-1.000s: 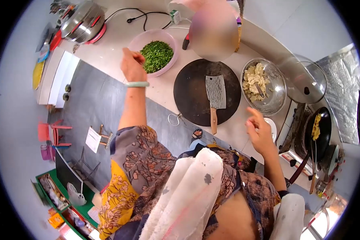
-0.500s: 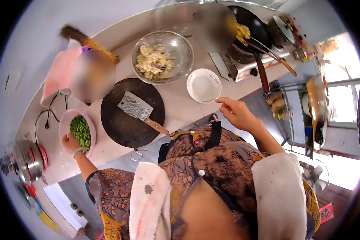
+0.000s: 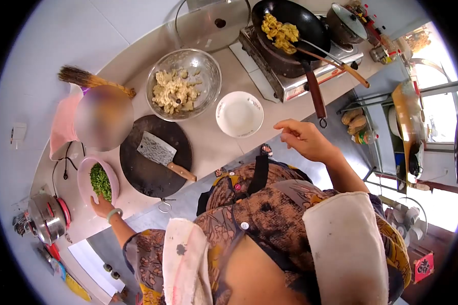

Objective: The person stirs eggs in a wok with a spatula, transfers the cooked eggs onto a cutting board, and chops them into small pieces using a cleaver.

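Note:
My left hand (image 3: 103, 207), with a pale bangle at the wrist, is at the near rim of a pink bowl (image 3: 82, 175). Its fingers reach over the edge beside chopped greens (image 3: 100, 180); the grip is partly hidden. My right hand (image 3: 306, 141) hovers in front of the counter edge, empty, index finger extended and the others loosely bent. Nearest to it stands a white bowl (image 3: 239, 114), apart from the fingers. A cleaver (image 3: 158, 148) lies on the round dark chopping board (image 3: 137, 178), its wooden handle towards me.
A glass bowl (image 3: 211, 76) holds a pale lumpy mixture. On the stove, a wok (image 3: 269, 12) contains yellow food and utensils; its handle (image 3: 315, 96) juts past the counter edge. A lidded pot (image 3: 346, 25) stands behind. At left are a pressure cooker (image 3: 47, 218) and a brush (image 3: 89, 79).
The view has shifted, showing more of the wok. My left hand has moved from the bowl's left side to its near rim. My right hand has drawn away from the white bowl.

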A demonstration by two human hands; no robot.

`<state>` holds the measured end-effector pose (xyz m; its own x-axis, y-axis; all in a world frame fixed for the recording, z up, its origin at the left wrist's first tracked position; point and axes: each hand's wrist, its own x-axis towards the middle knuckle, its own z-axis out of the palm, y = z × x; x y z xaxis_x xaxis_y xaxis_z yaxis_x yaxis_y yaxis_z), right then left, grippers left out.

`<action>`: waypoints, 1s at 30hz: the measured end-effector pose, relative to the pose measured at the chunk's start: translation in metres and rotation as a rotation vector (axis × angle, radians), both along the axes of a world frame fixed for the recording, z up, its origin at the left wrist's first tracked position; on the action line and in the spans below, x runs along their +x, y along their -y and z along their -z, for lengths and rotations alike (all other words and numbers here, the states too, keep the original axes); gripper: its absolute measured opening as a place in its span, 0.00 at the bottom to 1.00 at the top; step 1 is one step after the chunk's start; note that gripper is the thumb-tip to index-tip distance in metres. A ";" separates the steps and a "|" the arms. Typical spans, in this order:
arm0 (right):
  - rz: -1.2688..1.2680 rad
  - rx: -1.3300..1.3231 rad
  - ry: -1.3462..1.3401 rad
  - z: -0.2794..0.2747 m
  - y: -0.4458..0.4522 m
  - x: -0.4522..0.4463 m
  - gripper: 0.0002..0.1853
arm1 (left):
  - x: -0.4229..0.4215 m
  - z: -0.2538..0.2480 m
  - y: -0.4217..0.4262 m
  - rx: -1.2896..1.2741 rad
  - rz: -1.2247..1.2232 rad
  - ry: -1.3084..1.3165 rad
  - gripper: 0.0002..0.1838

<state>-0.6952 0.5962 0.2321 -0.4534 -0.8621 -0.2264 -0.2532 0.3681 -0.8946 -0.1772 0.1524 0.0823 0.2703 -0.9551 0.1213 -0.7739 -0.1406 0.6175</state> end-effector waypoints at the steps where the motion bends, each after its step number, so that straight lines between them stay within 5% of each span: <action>1: 0.009 -0.091 0.213 -0.010 -0.004 -0.011 0.18 | 0.008 0.010 -0.006 -0.078 0.047 0.157 0.35; 2: 0.013 -0.180 0.426 -0.022 -0.009 -0.024 0.20 | 0.020 0.033 -0.013 -0.156 0.091 0.316 0.34; 4: -0.182 -0.633 0.585 -0.055 -0.026 -0.038 0.43 | 0.023 0.049 -0.034 -0.177 0.124 0.448 0.33; 5: -0.387 -0.778 0.536 -0.068 -0.028 -0.045 0.44 | 0.015 0.050 -0.054 -0.121 0.118 0.419 0.33; 7: -0.735 -0.880 0.510 -0.099 -0.034 -0.056 0.40 | -0.002 0.061 -0.091 -0.016 0.091 -0.060 0.33; 10: -1.122 -0.759 0.334 -0.126 -0.033 -0.076 0.23 | -0.048 0.055 -0.152 0.121 0.049 0.059 0.29; 14: -0.923 -0.852 0.558 -0.111 -0.041 -0.109 0.11 | -0.069 0.069 -0.203 0.196 0.140 0.148 0.28; 17: -0.768 -1.079 0.669 -0.111 -0.038 -0.109 0.11 | -0.022 0.150 -0.203 0.289 0.051 -0.074 0.25; 20: -0.491 -1.337 0.595 -0.137 -0.022 -0.098 0.11 | -0.042 0.145 -0.228 0.525 0.006 -0.337 0.23; 22: -0.340 -1.469 0.550 -0.150 -0.014 -0.083 0.12 | -0.035 0.149 -0.253 0.374 0.130 -0.420 0.23; 27: -0.574 -1.289 0.984 -0.185 -0.032 -0.099 0.11 | -0.091 0.159 -0.272 0.450 0.170 -0.289 0.23; 30: -0.826 -1.167 0.704 -0.179 -0.036 -0.106 0.10 | -0.091 0.167 -0.280 0.464 0.159 -0.212 0.23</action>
<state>-0.8014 0.6320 0.4111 0.1110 -0.6501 0.7517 0.5401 -0.5955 -0.5947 -0.2684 0.4319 -0.0848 0.0909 -0.9264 -0.3655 -0.6727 -0.3278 0.6633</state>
